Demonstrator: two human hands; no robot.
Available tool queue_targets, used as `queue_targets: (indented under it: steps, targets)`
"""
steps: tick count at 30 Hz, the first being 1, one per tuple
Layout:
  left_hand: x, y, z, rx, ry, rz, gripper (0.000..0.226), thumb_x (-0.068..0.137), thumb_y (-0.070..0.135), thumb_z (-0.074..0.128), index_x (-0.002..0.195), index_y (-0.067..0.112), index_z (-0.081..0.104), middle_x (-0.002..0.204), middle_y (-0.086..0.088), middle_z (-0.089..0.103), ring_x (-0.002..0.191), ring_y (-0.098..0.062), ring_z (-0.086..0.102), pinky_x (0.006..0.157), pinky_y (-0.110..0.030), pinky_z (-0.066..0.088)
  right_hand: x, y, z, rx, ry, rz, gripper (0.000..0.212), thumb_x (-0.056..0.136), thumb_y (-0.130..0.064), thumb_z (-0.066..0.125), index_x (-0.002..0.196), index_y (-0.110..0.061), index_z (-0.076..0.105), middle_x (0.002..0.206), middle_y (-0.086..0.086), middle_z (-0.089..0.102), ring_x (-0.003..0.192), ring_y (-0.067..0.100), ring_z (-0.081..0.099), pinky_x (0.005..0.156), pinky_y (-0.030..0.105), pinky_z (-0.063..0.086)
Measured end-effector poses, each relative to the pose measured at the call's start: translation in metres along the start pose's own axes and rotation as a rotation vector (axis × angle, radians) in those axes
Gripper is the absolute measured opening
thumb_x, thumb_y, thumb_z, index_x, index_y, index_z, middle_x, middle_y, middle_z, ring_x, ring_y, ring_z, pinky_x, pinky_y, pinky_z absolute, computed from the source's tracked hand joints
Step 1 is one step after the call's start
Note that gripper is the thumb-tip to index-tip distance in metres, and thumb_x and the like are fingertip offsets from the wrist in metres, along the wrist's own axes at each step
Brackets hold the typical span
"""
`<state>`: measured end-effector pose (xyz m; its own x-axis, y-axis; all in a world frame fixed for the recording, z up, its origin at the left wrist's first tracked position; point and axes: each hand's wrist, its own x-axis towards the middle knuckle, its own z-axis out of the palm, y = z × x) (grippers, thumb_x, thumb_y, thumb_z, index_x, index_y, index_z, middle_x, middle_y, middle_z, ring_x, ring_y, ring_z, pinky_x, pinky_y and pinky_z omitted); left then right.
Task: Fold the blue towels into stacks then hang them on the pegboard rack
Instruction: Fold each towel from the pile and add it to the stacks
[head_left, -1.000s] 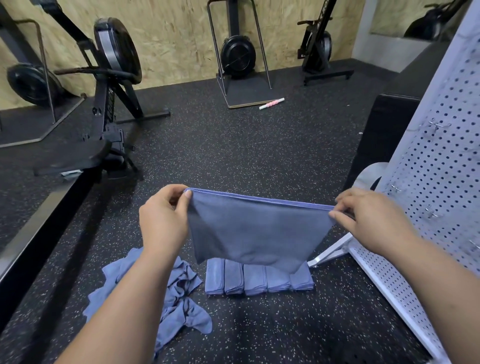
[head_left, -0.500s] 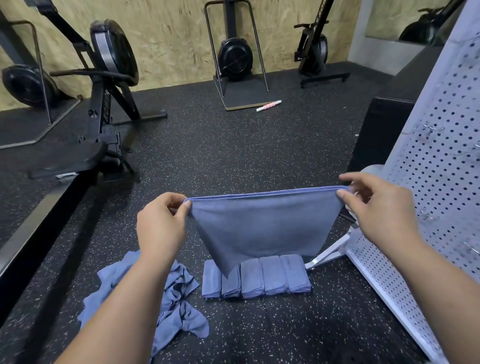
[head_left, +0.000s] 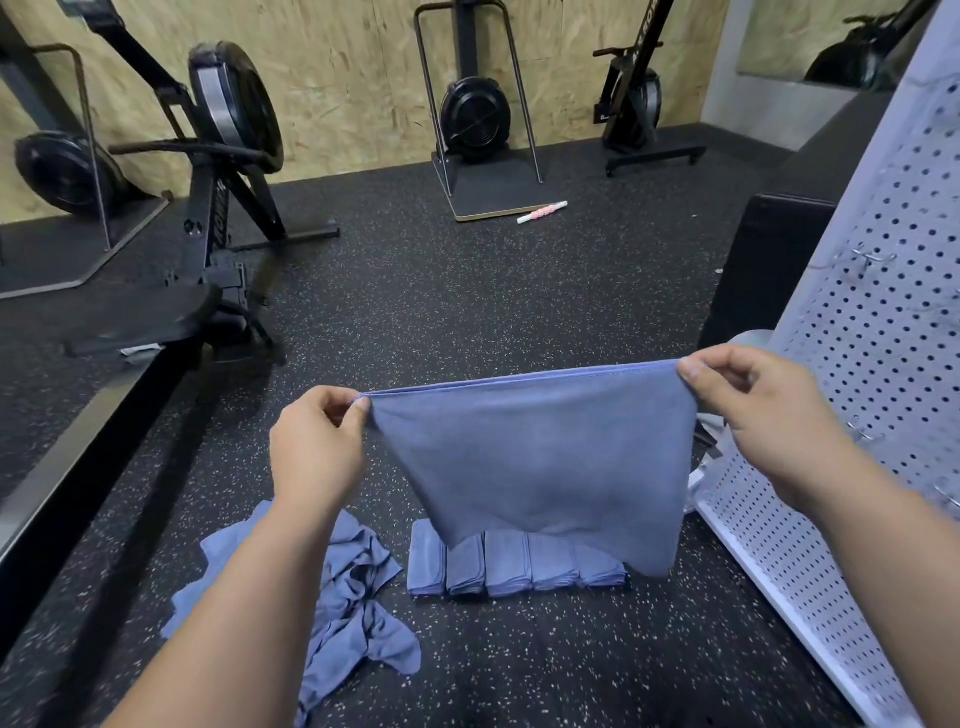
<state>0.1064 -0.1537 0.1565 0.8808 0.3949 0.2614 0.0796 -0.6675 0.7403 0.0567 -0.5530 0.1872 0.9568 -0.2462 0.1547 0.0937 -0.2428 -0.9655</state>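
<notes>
A blue towel (head_left: 535, 457) hangs doubled in the air in front of me, stretched by its top edge. My left hand (head_left: 317, 447) pinches the left top corner and my right hand (head_left: 758, 410) pinches the right one, which sits higher. On the floor below, a row of several folded blue towels (head_left: 514, 566) lies side by side, partly hidden by the hanging towel. A crumpled heap of unfolded blue towels (head_left: 343, 587) lies to their left, under my left forearm. The white pegboard rack (head_left: 878, 338) with small metal hooks leans at the right.
Black speckled rubber floor (head_left: 467, 291) stretches ahead. A rowing machine (head_left: 218, 171) stands at the left, more black fitness machines along the plywood wall. A pink roller stick (head_left: 543, 212) lies far ahead. A black box (head_left: 763, 270) stands behind the pegboard.
My right hand has risen and moved outward, pulling the towel's top edge taut and tilting it up to the right. The hanging cloth has swung, its low corner now at the right.
</notes>
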Motion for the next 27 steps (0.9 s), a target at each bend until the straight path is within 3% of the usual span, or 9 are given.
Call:
queue_targets:
  steps: [3, 7, 8, 10, 13, 16, 19, 23, 27]
  targets:
    - [-0.001, 0.004, 0.004, -0.162, -0.068, -0.021, 0.009, 0.099, 0.028, 0.073, 0.093, 0.022, 0.076, 0.079, 0.009, 0.072, 0.065, -0.004, 0.060, 0.065, -0.029, 0.044, 0.002, 0.007, 0.002, -0.038, 0.126, 0.040, 0.014, 0.101, -0.033, 0.071, 0.099, -0.020, 0.077, 0.095, 0.005, 0.080, 0.094, 0.024, 0.075, 0.102, 0.058, 0.056]
    - [0.005, 0.003, 0.009, -0.620, -0.276, -0.193, 0.016, 0.104, 0.024, 0.068, 0.101, 0.011, 0.077, 0.068, 0.006, 0.060, 0.061, -0.008, 0.048, 0.065, -0.024, 0.043, 0.003, 0.006, -0.002, 0.148, 0.150, 0.183, 0.035, 0.093, -0.049, 0.075, 0.094, -0.014, 0.078, 0.085, 0.009, 0.074, 0.077, 0.022, 0.060, 0.080, 0.049, 0.053]
    - [0.008, 0.002, 0.009, -0.732, -0.334, -0.238, 0.020, 0.106, 0.024, 0.066, 0.104, 0.007, 0.076, 0.066, 0.004, 0.055, 0.061, -0.009, 0.045, 0.062, -0.022, 0.042, 0.004, 0.008, -0.003, 0.187, 0.149, 0.230, 0.043, 0.087, -0.055, 0.077, 0.094, -0.013, 0.079, 0.088, 0.012, 0.073, 0.081, 0.024, 0.057, 0.080, 0.047, 0.048]
    - [0.009, 0.001, 0.011, -0.861, -0.393, -0.326, 0.023, 0.105, 0.025, 0.066, 0.107, 0.004, 0.075, 0.065, 0.001, 0.047, 0.057, -0.010, 0.038, 0.058, -0.022, 0.038, 0.007, 0.013, -0.002, 0.278, 0.154, 0.330, 0.043, 0.091, -0.049, 0.076, 0.100, -0.008, 0.079, 0.104, 0.021, 0.077, 0.089, 0.027, 0.061, 0.084, 0.046, 0.050]
    - [0.002, 0.003, 0.018, -0.813, -0.376, -0.438, 0.019, 0.105, 0.024, 0.067, 0.104, 0.007, 0.075, 0.062, 0.004, 0.055, 0.054, -0.009, 0.043, 0.058, -0.024, 0.039, 0.007, 0.018, 0.006, 0.366, 0.175, 0.477, 0.026, 0.100, -0.031, 0.070, 0.100, -0.005, 0.074, 0.097, 0.012, 0.080, 0.080, 0.020, 0.072, 0.079, 0.035, 0.062]
    - [-0.009, 0.008, 0.026, -0.713, -0.336, -0.489, 0.012, 0.103, 0.018, 0.069, 0.100, 0.008, 0.074, 0.064, 0.004, 0.067, 0.051, -0.007, 0.057, 0.051, -0.022, 0.048, 0.005, 0.026, 0.016, 0.340, 0.159, 0.523, 0.020, 0.098, -0.029, 0.074, 0.100, -0.009, 0.074, 0.080, 0.003, 0.073, 0.062, 0.010, 0.064, 0.057, 0.022, 0.060]
    - [-0.020, 0.012, 0.034, -0.643, -0.339, -0.444, 0.010, 0.100, 0.012, 0.073, 0.098, 0.004, 0.077, 0.061, 0.000, 0.060, 0.055, -0.012, 0.055, 0.063, -0.030, 0.056, 0.002, 0.032, 0.029, 0.286, 0.136, 0.497, 0.019, 0.096, -0.027, 0.077, 0.100, -0.008, 0.077, 0.066, -0.001, 0.068, 0.048, 0.004, 0.057, 0.052, 0.019, 0.056]
    - [-0.043, 0.031, 0.044, -0.599, -0.382, -0.314, 0.007, 0.096, 0.012, 0.079, 0.096, 0.005, 0.079, 0.066, -0.002, 0.069, 0.063, -0.014, 0.060, 0.063, -0.027, 0.055, -0.006, 0.030, 0.055, 0.234, 0.057, 0.375, 0.014, 0.097, -0.014, 0.076, 0.101, -0.001, 0.078, 0.070, 0.006, 0.074, 0.062, 0.010, 0.066, 0.059, 0.022, 0.060]
    - [-0.072, 0.052, 0.053, -0.560, -0.391, -0.219, 0.004, 0.092, 0.013, 0.083, 0.093, 0.011, 0.079, 0.082, -0.011, 0.079, 0.068, -0.013, 0.068, 0.059, -0.020, 0.055, -0.018, 0.027, 0.082, 0.119, -0.059, 0.287, 0.012, 0.094, -0.013, 0.079, 0.105, -0.008, 0.079, 0.089, 0.013, 0.081, 0.076, 0.018, 0.073, 0.079, 0.036, 0.066]
